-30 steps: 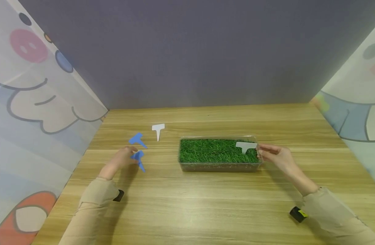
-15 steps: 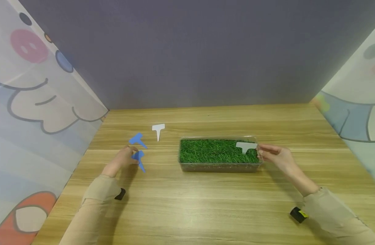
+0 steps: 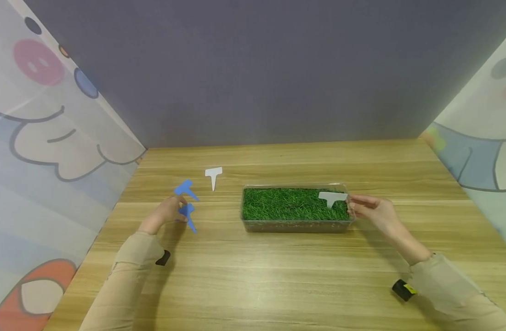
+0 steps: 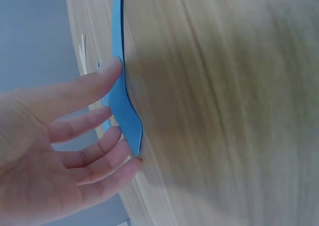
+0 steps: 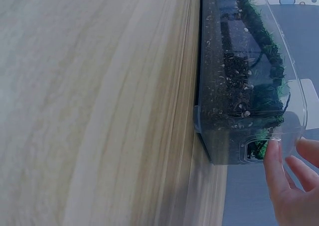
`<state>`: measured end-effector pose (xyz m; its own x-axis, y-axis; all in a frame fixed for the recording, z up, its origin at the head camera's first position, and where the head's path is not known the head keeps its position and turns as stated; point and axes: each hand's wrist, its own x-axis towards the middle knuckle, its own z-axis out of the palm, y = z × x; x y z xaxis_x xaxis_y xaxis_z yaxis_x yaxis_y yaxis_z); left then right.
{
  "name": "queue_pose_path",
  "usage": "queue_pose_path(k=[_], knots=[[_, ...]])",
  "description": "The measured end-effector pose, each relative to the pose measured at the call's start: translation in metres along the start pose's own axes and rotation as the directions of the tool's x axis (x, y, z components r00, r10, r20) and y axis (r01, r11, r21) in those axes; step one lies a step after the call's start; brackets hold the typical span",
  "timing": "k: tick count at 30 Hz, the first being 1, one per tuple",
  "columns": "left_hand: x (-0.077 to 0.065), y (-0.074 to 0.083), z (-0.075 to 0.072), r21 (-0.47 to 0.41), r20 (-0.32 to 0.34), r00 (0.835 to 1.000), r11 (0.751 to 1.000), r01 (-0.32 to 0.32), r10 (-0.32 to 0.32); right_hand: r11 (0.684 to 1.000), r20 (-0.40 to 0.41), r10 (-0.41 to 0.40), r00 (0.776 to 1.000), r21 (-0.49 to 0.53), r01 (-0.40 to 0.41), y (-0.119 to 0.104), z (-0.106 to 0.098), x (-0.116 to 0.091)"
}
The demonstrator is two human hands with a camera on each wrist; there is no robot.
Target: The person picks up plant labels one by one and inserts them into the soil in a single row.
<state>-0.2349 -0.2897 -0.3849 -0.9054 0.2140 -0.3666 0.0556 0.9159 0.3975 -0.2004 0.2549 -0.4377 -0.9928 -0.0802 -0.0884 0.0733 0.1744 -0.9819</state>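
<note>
At the left, my left hand (image 3: pixel 167 211) is at a blue T-shaped plant label (image 3: pixel 187 212) low over the wood. In the left wrist view the thumb (image 4: pixel 94 84) lies on the label (image 4: pixel 122 104) where head meets stem, other fingers curling toward its far side. My right hand (image 3: pixel 378 214) grips the right end of a clear plastic box (image 3: pixel 298 226) of dark soil topped with green grass. In the right wrist view one finger (image 5: pixel 274 166) presses the end wall and another reaches the rim. A white label (image 3: pixel 332 196) stands upright in the grass beside that hand.
A second blue label (image 3: pixel 185 189) lies just beyond my left hand. Further back lies another white label (image 3: pixel 213 176). A grey panel (image 3: pixel 277 73) borders the wooden table (image 3: pixel 261 276) at the back, with cartoon-printed walls on both sides.
My left hand and forearm have shifted very slightly to the right, and the near blue label has moved a touch with them. The right hand and the box stay put.
</note>
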Motion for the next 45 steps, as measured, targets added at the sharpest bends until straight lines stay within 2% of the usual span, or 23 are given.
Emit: queue_pose_path(k=[11, 15, 21, 27, 31, 38, 45], knots=[[0.002, 0.000, -0.001, -0.009, 0.007, 1.000, 1.000, 0.015, -0.015, 1.000, -0.017, 0.022, 1.000, -0.015, -0.022, -0.007, 0.003, -0.003], [0.003, -0.002, -0.001, -0.021, 0.014, 1.000, 1.000, 0.008, -0.007, 0.999, -0.017, 0.046, 0.999, -0.017, -0.047, -0.019, 0.007, -0.007], [0.004, -0.003, -0.002, -0.026, 0.004, 1.000, 0.999, -0.023, 0.023, 0.993, 0.002, 0.053, 0.999, -0.106, -0.053, -0.052, 0.017, -0.021], [0.003, -0.007, -0.002, -0.056, 0.000, 1.000, 0.998, -0.029, 0.029, 0.991, -0.001, 0.058, 0.998, -0.121, -0.058, -0.059, 0.019, -0.024], [0.003, -0.014, -0.003, -0.080, -0.023, 0.997, 0.994, -0.070, 0.069, 0.992, -0.001, 0.065, 0.998, -0.110, -0.064, -0.060, 0.019, -0.025], [0.001, -0.020, -0.009, -0.156, -0.087, 0.984, 0.973, -0.170, 0.157, 0.993, -0.007, 0.050, 0.999, -0.104, -0.050, -0.057, 0.019, -0.023], [-0.005, -0.016, -0.014, -0.222, -0.097, 0.981, 0.957, -0.185, 0.167, 0.994, 0.012, 0.024, 1.000, -0.104, -0.023, -0.056, 0.018, -0.023]])
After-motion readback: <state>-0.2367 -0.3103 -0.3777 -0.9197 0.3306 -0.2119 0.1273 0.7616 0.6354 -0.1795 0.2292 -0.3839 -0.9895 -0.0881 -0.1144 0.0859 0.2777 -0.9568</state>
